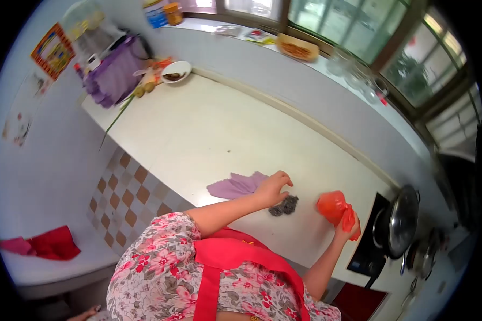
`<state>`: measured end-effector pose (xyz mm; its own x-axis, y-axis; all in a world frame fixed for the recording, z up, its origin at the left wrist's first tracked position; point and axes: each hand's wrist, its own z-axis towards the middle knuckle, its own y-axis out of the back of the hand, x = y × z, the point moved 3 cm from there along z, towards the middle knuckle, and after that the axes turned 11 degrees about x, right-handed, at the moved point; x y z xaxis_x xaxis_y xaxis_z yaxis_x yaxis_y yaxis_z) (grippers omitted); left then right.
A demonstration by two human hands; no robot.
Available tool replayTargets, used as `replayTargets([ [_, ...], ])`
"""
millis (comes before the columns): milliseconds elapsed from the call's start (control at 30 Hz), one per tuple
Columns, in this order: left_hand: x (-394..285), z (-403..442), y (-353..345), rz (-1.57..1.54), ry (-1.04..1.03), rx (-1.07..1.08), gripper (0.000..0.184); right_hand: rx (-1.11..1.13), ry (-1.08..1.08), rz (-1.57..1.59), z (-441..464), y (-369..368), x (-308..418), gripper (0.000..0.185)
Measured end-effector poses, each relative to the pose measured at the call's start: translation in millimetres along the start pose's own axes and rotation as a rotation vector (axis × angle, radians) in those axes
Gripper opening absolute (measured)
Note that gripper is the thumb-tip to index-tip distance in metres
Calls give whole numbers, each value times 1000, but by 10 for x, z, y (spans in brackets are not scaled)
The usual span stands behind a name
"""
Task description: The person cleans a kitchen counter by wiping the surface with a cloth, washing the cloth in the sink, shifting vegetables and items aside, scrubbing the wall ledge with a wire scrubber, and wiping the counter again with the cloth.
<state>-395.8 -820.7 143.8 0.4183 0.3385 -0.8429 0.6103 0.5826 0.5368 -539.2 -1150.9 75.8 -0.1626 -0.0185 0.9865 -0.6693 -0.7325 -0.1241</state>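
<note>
My left hand (273, 190) hovers at or just over the counter, beside a lilac cloth (234, 186) with a scalloped edge. Its fingers are curved and apart, with nothing seen between them. Close below those fingers lie dark grey steel-wool scrubbers (289, 204), bunched together. My right hand (348, 229) grips the gathered neck of a red plastic bag (332, 206) near the counter's right end. The bag bulges, but its contents cannot be made out.
A lidded pan (401, 222) stands on a black cooktop (367, 247) at the right. At the far left of the white counter (198, 125) are a purple bag (114, 77), a white dish (176, 71) and vegetables. Glass jars (356, 76) line the windowsill.
</note>
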Motion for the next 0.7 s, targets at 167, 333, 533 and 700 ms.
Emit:
replayTargets([
  [167, -171, -254, 666, -64, -45, -93, 49, 286, 8, 20, -366, -1850, 1232, 16],
  [333, 77, -604, 1480, 95, -94, -230, 69, 691, 189, -253, -829, -3555, 1172, 13],
  [533, 1486, -1342, 2930, -12, 187, -289, 38, 974, 190, -258, -1456, -5630, 507, 26],
  [700, 2576, -1859, 4358, 57, 360, -561, 21, 924, 212, -399, -1912, -6796, 129, 53],
])
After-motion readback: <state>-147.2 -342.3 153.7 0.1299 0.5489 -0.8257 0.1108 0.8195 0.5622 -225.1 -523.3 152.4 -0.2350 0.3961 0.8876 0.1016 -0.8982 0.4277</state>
